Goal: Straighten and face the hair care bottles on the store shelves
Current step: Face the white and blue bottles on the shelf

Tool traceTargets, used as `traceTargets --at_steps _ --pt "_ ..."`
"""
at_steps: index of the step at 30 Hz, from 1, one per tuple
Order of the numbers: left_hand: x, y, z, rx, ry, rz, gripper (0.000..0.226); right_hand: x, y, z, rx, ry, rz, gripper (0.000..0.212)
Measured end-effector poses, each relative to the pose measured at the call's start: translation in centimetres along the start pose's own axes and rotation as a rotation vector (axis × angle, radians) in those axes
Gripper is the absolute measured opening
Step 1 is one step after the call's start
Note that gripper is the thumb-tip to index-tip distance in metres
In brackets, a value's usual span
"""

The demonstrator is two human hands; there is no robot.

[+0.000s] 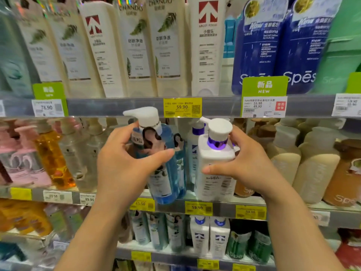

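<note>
On the middle shelf (224, 209) stands a blue pump bottle (166, 182) with a white pump head pointing left; it leans a little to the left. My left hand (125, 163) grips its upper body, thumb across the front. Just to its right stands a white pump bottle (214, 173) with a purple collar, its spout turned to the back left. My right hand (246, 165) holds this bottle at the shoulder, thumb on the label and fingers behind.
Tall cream tubes (136, 45) and dark blue refill pouches (273, 45) fill the upper shelf. Pink, amber and clear pump bottles (48, 153) stand left of my hands, beige and brown ones (312, 163) to the right. Price tags line the shelf edges; more bottles (211, 235) sit below.
</note>
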State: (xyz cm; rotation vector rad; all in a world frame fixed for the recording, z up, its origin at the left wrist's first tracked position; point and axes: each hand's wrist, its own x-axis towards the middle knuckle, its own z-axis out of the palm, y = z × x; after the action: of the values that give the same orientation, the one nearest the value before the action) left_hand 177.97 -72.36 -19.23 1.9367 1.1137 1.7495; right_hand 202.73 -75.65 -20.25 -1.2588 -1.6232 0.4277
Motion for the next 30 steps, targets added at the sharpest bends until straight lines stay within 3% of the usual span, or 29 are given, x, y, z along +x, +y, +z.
traceTargets --at_steps 5,10,15,26,30 --pt "0.6 -2.3 -1.3 0.127 -0.006 0.087 0.062 0.1 0.3 1.7 -0.024 -0.004 -0.003 0.081" --pt "0.8 -5.6 -0.9 0.128 -0.017 0.038 0.067 -0.4 1.1 3.1 -0.108 0.028 0.027 0.076" --pt "1.2 -8.3 0.0 0.110 -0.060 0.005 0.063 -0.4 1.7 4.3 -0.170 0.044 0.100 0.085" --pt "2.7 -11.7 1.6 0.232 -0.165 -0.091 0.093 0.7 1.8 6.2 -0.321 0.179 0.224 0.072" --pt "3.0 -11.8 1.8 0.317 -0.175 -0.074 0.095 1.2 1.9 6.8 -0.437 0.200 0.251 0.080"
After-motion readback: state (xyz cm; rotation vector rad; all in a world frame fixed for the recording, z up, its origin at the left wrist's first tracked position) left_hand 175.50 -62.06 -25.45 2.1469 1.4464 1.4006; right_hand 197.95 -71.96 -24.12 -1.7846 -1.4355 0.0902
